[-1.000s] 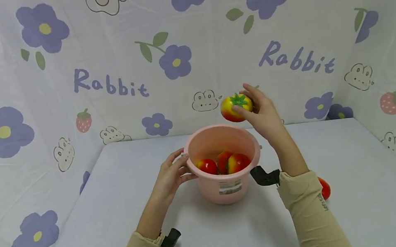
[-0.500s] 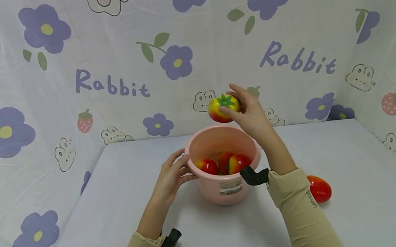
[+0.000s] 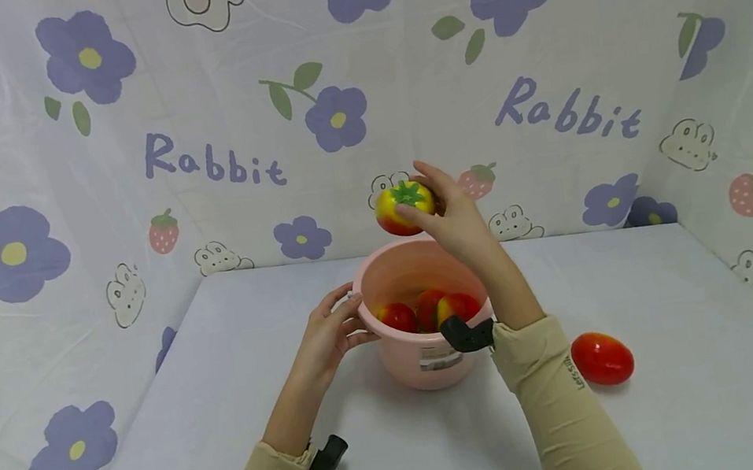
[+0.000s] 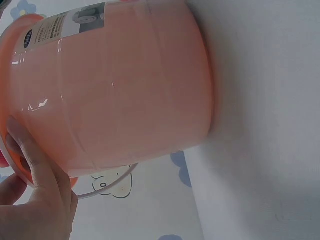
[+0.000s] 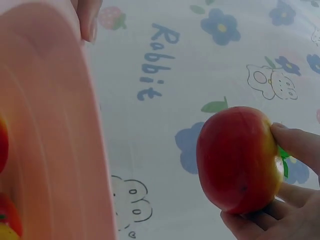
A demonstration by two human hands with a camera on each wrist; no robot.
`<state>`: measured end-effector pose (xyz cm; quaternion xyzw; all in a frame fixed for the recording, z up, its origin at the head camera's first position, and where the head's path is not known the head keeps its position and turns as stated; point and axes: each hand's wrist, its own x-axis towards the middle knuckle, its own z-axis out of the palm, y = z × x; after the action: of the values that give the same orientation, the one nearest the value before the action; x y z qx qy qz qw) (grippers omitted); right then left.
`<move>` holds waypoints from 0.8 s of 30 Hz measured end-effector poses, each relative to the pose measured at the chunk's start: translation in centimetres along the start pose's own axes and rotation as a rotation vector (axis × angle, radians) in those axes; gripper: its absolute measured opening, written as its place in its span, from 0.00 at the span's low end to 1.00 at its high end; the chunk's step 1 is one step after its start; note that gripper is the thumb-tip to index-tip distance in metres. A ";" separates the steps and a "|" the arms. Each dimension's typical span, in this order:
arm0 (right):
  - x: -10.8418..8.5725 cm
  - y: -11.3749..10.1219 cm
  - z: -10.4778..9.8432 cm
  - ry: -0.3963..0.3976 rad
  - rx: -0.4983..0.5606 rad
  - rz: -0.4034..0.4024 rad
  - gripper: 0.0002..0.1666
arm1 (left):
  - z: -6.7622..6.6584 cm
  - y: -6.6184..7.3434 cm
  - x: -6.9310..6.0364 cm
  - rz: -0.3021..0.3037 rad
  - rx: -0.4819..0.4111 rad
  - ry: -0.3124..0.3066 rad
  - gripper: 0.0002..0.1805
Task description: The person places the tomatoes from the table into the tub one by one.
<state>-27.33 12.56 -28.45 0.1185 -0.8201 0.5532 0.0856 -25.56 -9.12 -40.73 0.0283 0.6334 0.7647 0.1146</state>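
My right hand (image 3: 461, 217) holds a red and yellow tomato (image 3: 387, 210) with a green leafy top, thumb on one side and fingers on the other. It hangs in the air above the pink bucket (image 3: 429, 363). In the right wrist view the tomato (image 5: 235, 160) shows its glossy red underside, beside the bucket wall (image 5: 60, 125). With my left hand (image 3: 322, 341) I grip the bucket's left rim. The left wrist view has those fingers (image 4: 35, 160) against the bucket's outside, below the rim. Several red and yellow fruits (image 3: 457, 307) lie inside the bucket, partly hidden by its rim.
A red oval fruit (image 3: 603, 358) lies on the white table (image 3: 710, 381), right of the bucket, beside my right sleeve. A thin white handle (image 4: 107, 187) hangs at the bucket's side. Behind the table rises a flower-printed cloth (image 3: 213, 82).
My right hand has moved left with the tomato, bringing it over the bucket's far rim. The oval fruit on the table has come out from behind the right sleeve. My left hand stays put.
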 end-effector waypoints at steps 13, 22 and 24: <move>0.3 0.0 0.8 -0.012 -0.006 0.023 0.41 | 0.1 0.2 -0.2 0.007 -0.008 -0.005 0.25; 0.0 0.2 0.9 -0.004 0.034 0.000 0.39 | 0.2 0.2 -0.2 0.003 -0.011 0.015 0.26; 0.0 0.4 0.9 0.000 0.027 0.007 0.39 | 0.1 0.2 -0.2 0.002 -0.012 0.015 0.26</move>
<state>-27.40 11.88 -29.10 0.1169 -0.8129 0.5646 0.0820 -25.40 -9.06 -40.50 0.0225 0.6298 0.7687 0.1090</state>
